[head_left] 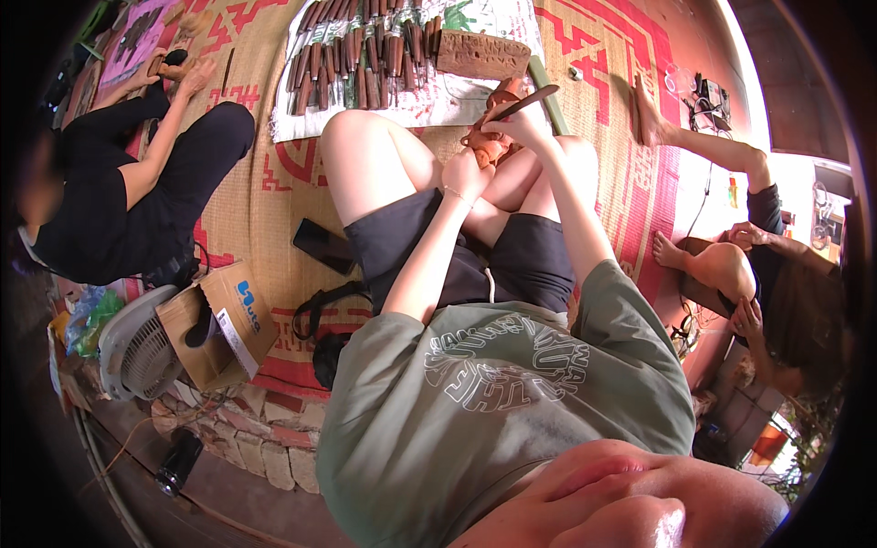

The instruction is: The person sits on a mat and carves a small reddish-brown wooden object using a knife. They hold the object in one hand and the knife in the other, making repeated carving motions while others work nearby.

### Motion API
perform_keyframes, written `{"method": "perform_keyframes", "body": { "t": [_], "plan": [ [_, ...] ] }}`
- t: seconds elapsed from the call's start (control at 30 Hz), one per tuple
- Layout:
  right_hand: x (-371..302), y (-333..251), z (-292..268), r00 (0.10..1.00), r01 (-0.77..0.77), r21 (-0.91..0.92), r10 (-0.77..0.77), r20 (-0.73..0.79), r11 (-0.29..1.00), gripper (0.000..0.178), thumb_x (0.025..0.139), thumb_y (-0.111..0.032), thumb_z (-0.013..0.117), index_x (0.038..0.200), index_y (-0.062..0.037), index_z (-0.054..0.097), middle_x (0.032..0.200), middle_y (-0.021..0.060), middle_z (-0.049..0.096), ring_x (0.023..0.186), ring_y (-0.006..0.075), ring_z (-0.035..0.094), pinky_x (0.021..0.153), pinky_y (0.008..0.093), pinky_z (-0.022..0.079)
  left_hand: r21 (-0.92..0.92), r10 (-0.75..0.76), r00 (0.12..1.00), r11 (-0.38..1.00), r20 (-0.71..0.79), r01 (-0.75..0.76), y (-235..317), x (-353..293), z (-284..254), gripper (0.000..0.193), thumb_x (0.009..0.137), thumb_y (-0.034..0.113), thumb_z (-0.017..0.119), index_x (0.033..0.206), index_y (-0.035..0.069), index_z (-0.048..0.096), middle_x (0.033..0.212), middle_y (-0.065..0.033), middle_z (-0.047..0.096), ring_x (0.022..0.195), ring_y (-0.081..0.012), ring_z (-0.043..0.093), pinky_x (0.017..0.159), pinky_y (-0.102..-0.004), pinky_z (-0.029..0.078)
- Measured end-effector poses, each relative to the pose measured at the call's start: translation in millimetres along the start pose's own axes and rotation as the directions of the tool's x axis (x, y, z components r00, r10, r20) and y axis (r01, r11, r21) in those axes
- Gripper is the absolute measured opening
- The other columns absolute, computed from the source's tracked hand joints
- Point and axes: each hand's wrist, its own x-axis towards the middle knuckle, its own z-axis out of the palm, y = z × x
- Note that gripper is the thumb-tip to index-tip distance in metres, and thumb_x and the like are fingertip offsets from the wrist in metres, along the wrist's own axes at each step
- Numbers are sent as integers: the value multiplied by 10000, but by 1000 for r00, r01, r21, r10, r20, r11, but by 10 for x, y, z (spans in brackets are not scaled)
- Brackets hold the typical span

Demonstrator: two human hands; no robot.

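Observation:
I sit with a reddish-brown carved wooden piece (486,146) held up between my knees. My left hand (467,175) is closed around its near end. My right hand (519,128) grips a long dark carving tool (535,100) slanting across the carving, one end sticking out up and to the right. Where the tool's other end meets the wood is too small to make out. Beyond my knees, several wooden-handled carving tools (370,57) lie in rows on a white cloth (285,126). A brown wooden block (482,55) with a rough, marked face lies beside them.
A long green bar (548,96) lies along the cloth's right edge. On the patterned mat (274,224) is a dark phone (322,245). A cardboard box (217,324) and a grey fan (142,347) stand at left. One person sits left, another right.

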Motion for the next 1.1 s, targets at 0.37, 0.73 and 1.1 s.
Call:
{"method": "perform_keyframes", "body": {
  "t": [0.37, 0.73, 1.1],
  "plan": [
    [110, 485, 152, 975, -22, 98, 43, -218, 995, 132, 689, -209, 731, 746, -98, 688, 697, 18, 624, 658, 102, 563, 602, 259, 450, 11, 25, 1000, 1000, -20, -24, -39, -22, 2, 316, 646, 255, 664, 764, -29, 590, 691, -227, 611, 667, -356, 623, 623, -429, 505],
    [-21, 272, 174, 947, -14, 63, 33, -320, 998, 130, 737, -147, 690, 781, -34, 644, 678, 37, 592, 622, 115, 537, 589, 242, 434, 22, 22, 1000, 1000, -12, -22, -43, -30, 7, 313, 633, 263, 670, 724, -27, 595, 670, -229, 606, 641, -357, 619, 614, -434, 504],
    [-881, 259, 426, 837, -125, 588, 403, -370, 799, 147, 772, -86, 661, 791, -23, 530, 642, 22, 557, 580, 80, 539, 542, 204, 433, -104, 23, 1000, 994, 15, -21, -153, 15, 67, 404, 642, 303, 668, 772, -67, 573, 747, -262, 607, 740, -366, 623, 666, -424, 500]
  ]
}}
